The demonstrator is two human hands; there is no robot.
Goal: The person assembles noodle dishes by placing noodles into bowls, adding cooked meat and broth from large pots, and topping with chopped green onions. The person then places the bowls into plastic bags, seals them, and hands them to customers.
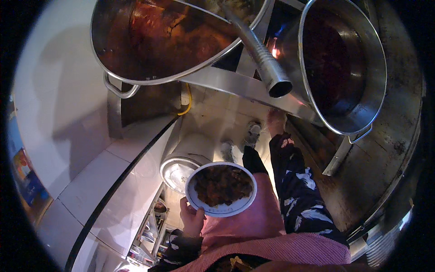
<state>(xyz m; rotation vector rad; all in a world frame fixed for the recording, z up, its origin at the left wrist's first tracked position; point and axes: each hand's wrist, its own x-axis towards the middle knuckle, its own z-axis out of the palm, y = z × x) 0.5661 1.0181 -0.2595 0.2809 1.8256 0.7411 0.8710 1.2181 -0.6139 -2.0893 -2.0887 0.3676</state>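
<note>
My left hand [192,217] grips the rim of a white oval-looking plate [234,211], thumb on top. Dark brown, chunky food [222,185] covers the middle of the plate. My right hand [276,119] reaches forward to the front steel edge [234,85] of the stove; it is blurred and its fingers are partly hidden there. Just above it, the hollow metal handle [261,61] of a utensil sticks out over the rim of a large steel pot [204,69]. Reddish-brown liquid and food [163,34] fill that pot, and the utensil's head is hidden.
A second deep steel pot [355,81] with dark liquid stands at right, a flame [274,51] glowing beside it. A lidded metal bin [176,173] is on the floor at left. White tiled wall [78,136], a yellow hose [189,100] and low shelves [149,231] line the left side.
</note>
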